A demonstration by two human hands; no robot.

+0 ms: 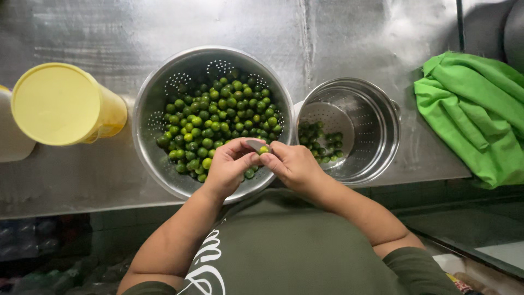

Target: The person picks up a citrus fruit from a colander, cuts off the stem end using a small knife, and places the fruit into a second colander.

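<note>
My left hand (228, 168) and my right hand (296, 164) meet over the near rim of a large steel colander (146, 117) filled with several small green limes (218, 123). A short grey knife blade (255, 145) sticks out from my right hand's fingers, pointing left. One small yellow-green lime (264, 149) sits against the blade, pinched at the fingertips of my left hand. To the right stands a smaller perforated steel pot (376, 117) holding several darker limes (322, 143).
Everything rests on a steel counter (355, 38). A yellow lidded plastic jug (57, 104) lies at the left beside a white container (11, 142). A crumpled green cloth (475, 117) lies at the right edge. Below the counter's front edge are dark shelves.
</note>
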